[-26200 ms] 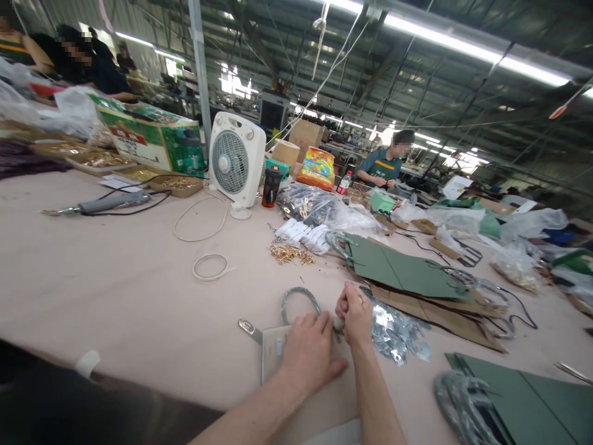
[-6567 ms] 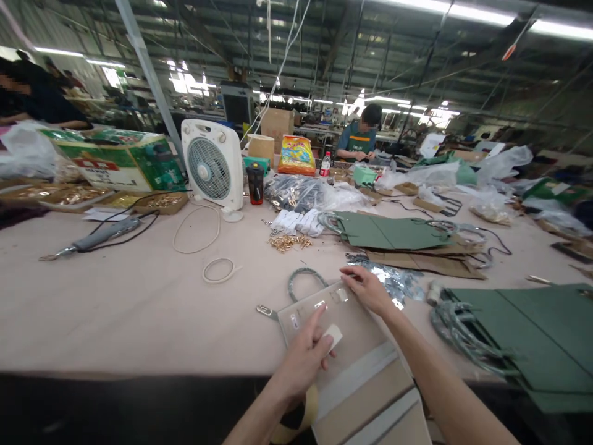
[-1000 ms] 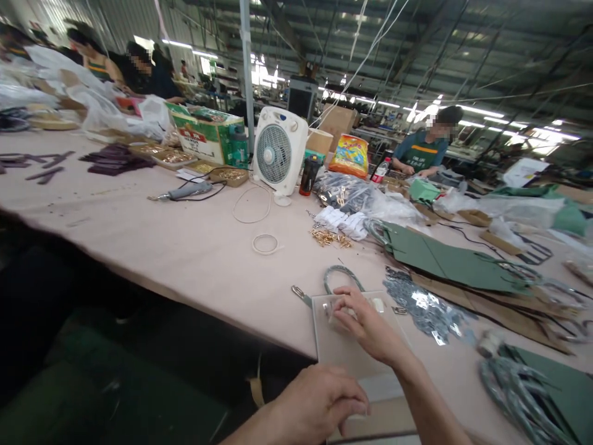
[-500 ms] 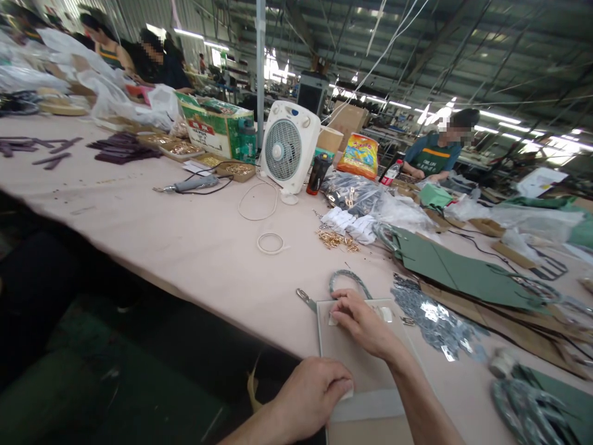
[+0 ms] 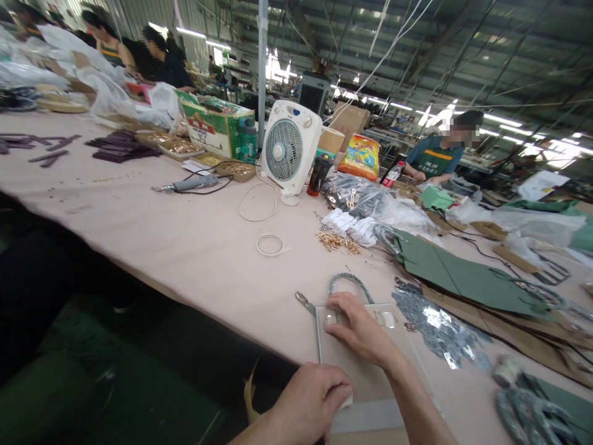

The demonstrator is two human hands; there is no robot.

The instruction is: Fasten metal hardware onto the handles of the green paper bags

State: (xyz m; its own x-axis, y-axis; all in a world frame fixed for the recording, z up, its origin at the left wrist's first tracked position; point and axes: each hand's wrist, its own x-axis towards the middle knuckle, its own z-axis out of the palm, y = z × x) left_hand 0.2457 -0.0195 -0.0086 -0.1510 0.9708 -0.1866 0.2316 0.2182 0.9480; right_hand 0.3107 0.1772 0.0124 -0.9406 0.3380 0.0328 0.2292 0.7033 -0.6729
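Flat beige panel (image 5: pixel 361 377) at the table's (image 5: pixel 208 247) edge
Its long side runs away from me, gray loop (image 5: pixel 348 275) at the far end; my left hand (image 5: pixel 315 392) pinches a small white bit (image 5: pixel 346 400); my right hand (image 5: pixel 365 327) bends over the far part; I can't tell if it grips anything.

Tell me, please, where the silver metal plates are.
In the head view, the silver metal plates lie right of centre, between the right hand and the long green panel.

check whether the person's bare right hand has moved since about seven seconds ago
Yes, leftward: the bare right hand is now nearer the thin white ring lying on the pinkish tabletop.
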